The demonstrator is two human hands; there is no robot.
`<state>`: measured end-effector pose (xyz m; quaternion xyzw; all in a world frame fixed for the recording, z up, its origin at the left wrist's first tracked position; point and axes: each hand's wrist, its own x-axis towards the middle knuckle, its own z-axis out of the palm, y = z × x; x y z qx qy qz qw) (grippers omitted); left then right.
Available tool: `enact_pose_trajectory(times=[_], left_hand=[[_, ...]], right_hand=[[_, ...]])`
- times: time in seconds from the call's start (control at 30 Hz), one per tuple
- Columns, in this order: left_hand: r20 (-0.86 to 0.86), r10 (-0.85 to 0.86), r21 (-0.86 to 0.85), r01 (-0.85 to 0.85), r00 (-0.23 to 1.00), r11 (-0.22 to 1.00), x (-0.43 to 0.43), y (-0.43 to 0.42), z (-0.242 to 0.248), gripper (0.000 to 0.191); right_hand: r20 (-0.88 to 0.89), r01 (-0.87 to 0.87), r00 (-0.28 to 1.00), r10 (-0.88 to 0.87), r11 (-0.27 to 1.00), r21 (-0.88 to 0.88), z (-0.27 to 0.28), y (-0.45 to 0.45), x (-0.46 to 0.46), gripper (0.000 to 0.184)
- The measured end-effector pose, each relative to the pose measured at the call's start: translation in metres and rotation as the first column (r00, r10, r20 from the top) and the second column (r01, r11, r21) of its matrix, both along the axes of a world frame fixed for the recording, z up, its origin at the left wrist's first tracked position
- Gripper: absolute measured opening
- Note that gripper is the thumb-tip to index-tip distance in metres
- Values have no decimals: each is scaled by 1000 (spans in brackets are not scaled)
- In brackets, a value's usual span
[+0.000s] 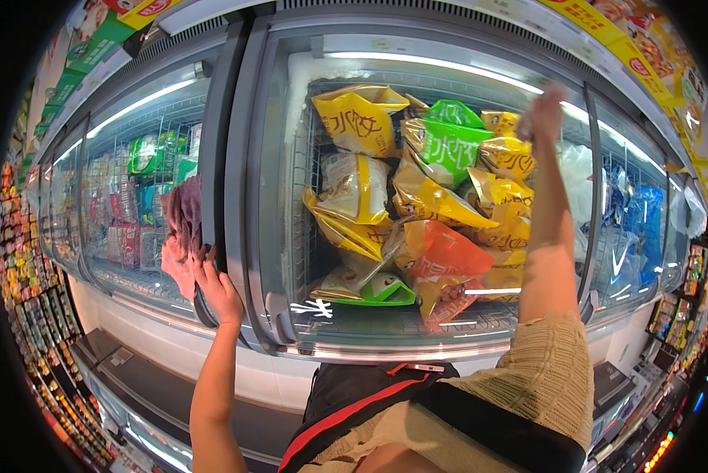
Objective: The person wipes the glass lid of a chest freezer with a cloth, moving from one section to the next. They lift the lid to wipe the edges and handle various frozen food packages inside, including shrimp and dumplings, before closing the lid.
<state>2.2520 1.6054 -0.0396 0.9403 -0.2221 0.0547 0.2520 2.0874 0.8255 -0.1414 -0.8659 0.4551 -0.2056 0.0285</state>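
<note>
My left hand rests at the dark door frame of a chest freezer, its fingers apart. Beside those fingers, and touching them, a purple cloth and a pink cloth lie bunched against the glass. Over the far right part of the freezer, my right arm is stretched out. My right hand is blurred near the lit strip, and a pale blur at its left side cannot be made out. Below the glass are several yellow bags of dumplings, a green bag and an orange bag.
Another freezer section with packages is on the left, and one with blue bags on the right. Packaged goods stand above the rear edge. A black bag with red trim hangs at my front. Stocked shelves line the far left.
</note>
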Motion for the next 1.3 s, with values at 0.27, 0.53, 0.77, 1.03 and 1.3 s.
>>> enact_pose_trajectory(times=[0.27,0.53,0.77,1.03,1.3], left_hand=[[13,19,25,-19,1000,999,1,0,2,49],[70,34,-32,-32,997,999,2,-3,1,48],[202,11,-77,4,979,997,3,1,-7,46],[314,59,-206,7,947,979,-16,10,-10,43],[-123,-85,-142,67,989,988,-246,209,-54,47]], right_hand=[[172,-745,639,749,659,-102,23,321,327,65],[-263,-865,500,825,485,-127,54,451,240,72],[142,-990,140,980,142,-1,86,577,54,60],[31,-940,329,944,325,101,94,602,-21,67],[-34,-961,254,966,249,-121,57,648,-98,54]])
